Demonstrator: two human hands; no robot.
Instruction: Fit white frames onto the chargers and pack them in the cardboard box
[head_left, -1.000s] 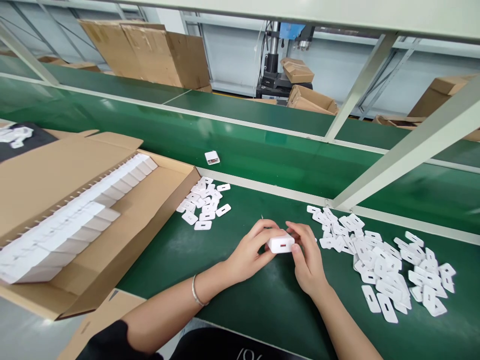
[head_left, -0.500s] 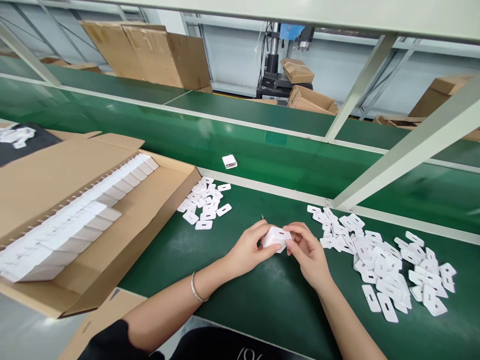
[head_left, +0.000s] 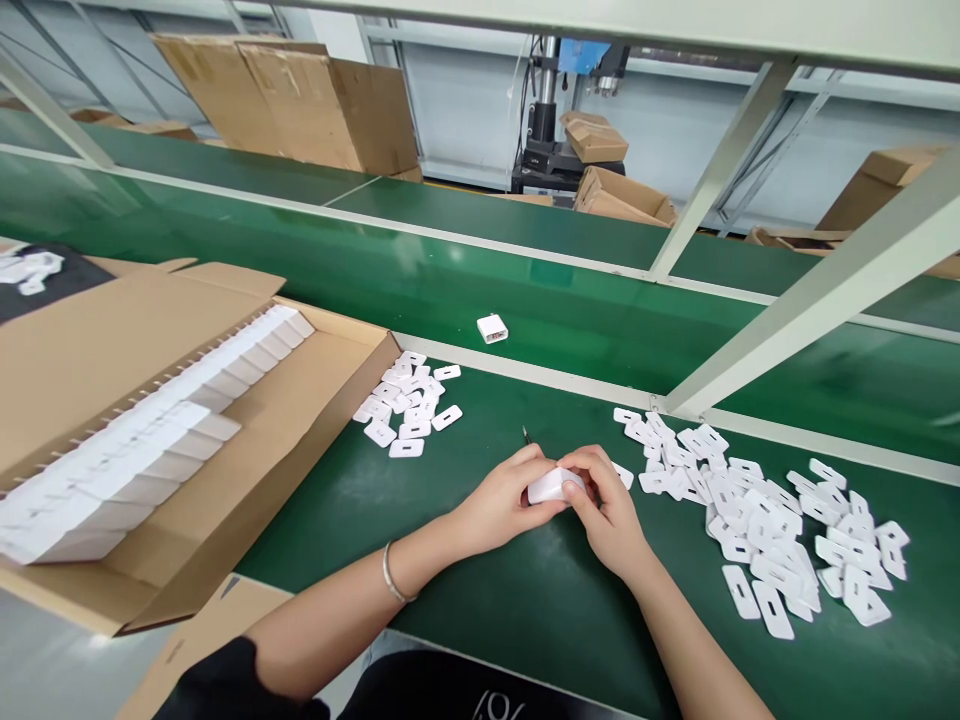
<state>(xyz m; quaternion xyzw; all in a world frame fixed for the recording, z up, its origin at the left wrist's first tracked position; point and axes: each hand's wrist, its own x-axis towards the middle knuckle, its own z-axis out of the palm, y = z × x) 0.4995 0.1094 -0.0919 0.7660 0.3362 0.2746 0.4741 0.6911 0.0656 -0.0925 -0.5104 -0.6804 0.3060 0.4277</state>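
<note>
Both of my hands grip a small white plastic charger housing (head_left: 549, 486) over the middle of the green table. My left hand (head_left: 506, 500) clasps its left side between thumb and fingers. On its right side, my right hand (head_left: 606, 510) presses with the thumb in front and the fingers curled over the top, hiding much of that end. Just behind the right fingers a white slotted plate (head_left: 622, 475) shows in part. The dark tip of a thin pen-like tool (head_left: 526, 435) pokes out beyond my left hand.
Slotted white plates lie in a small pile (head_left: 411, 405) on the left and a larger one (head_left: 765, 520) on the right. A cardboard box (head_left: 315, 420) at left holds rows of white housings (head_left: 150, 450). Another white housing (head_left: 492, 328) rests on the green belt (head_left: 420, 270) behind a metal rail.
My right hand has closed further over the housing, covering its slotted end, and the housing has turned. The other housing on the belt has shifted right.
</note>
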